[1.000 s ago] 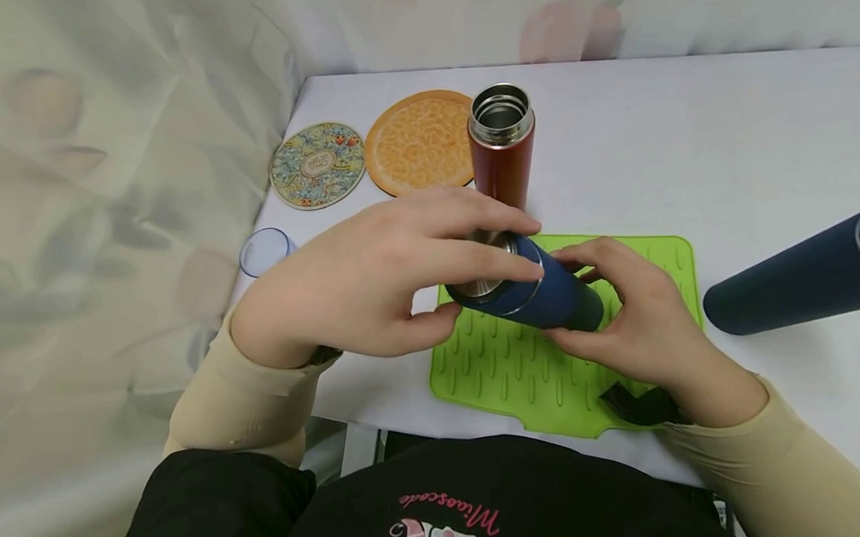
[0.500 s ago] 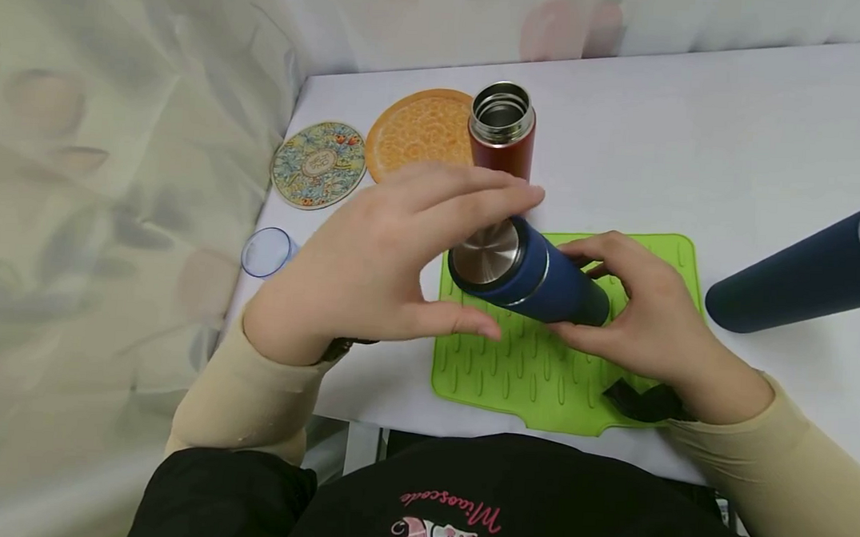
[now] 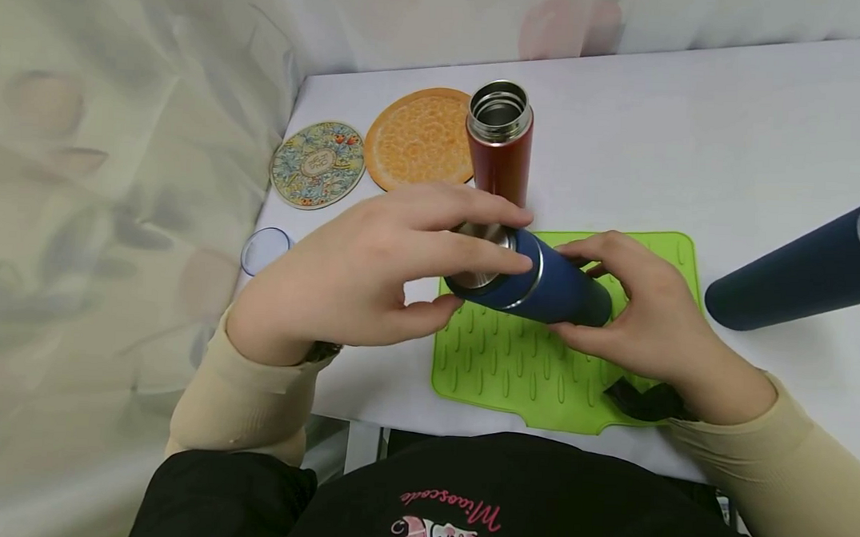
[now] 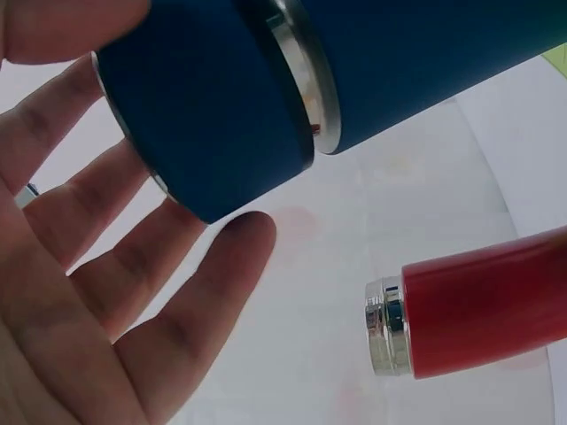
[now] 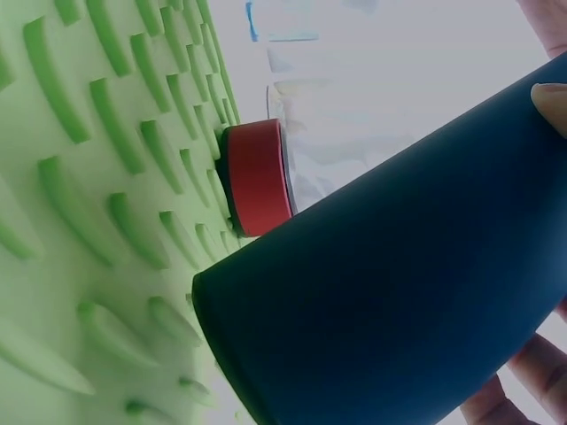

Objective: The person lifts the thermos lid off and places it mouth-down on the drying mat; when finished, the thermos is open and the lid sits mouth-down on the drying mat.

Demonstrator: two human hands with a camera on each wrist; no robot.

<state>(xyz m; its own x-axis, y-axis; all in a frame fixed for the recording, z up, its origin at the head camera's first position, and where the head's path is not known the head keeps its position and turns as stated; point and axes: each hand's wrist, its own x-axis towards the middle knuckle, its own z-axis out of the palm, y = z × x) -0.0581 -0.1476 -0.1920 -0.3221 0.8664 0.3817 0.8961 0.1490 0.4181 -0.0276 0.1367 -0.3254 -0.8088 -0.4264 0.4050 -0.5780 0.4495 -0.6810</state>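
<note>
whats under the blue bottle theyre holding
The ridged green mat lies under the blue bottle, which both hands hold tilted above it. The right hand covers the bottle's far end, so whether that end touches the mat cannot be seen.

A flask (image 3: 537, 285) lies tilted above the mat (image 3: 541, 369), an open flask (image 3: 500, 147) standing behind it.

1. Pink cursive lettering is showing on the person's black shirt (image 3: 456, 502) at the bottom of the head view, seen upside down from here; it is reading roughly "Miaoscode", above a small pink cartoon figure.
2. The round, multicoloured patterned coaster (image 3: 318, 164) is carrying a small central emblem, too small to read.
3. Nothing else is bearing readable text, numbers or signs.
</note>
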